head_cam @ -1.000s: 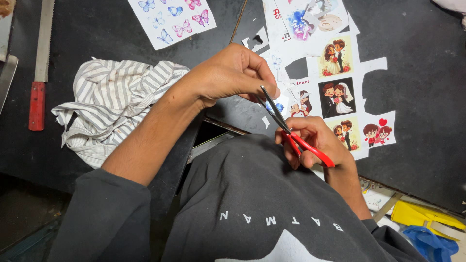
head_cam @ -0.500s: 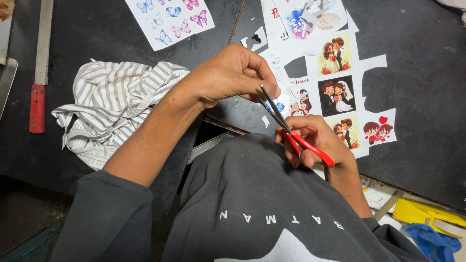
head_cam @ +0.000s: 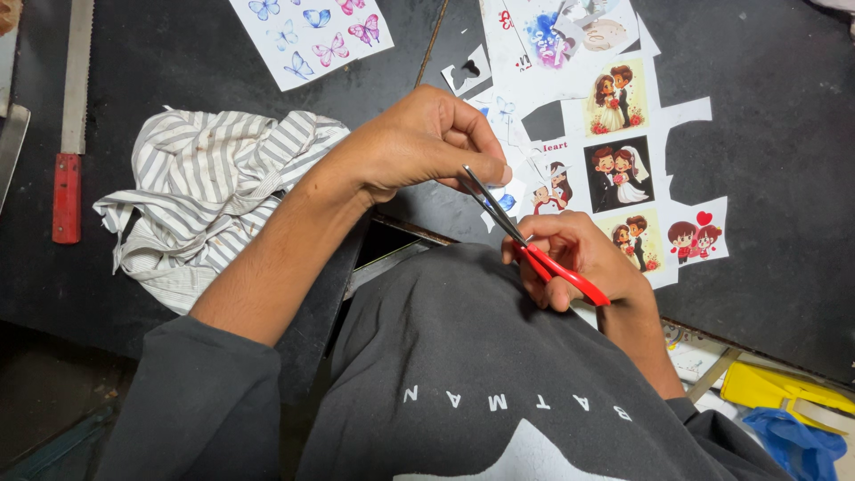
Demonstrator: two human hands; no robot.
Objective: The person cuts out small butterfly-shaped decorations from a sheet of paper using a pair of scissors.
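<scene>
Right hand: fingers through red-handled scissors, blades pointing up-left. Left hand: pinching small sticker cutout at blade tips, nearer the sticker sheet.

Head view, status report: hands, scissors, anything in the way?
Right hand grips red-handled scissors, blades open. Left hand pinches a small paper cutout at the blades. Striped cloth lies left, apart; nothing in the way.

Head camera, close, straight down over table
</scene>
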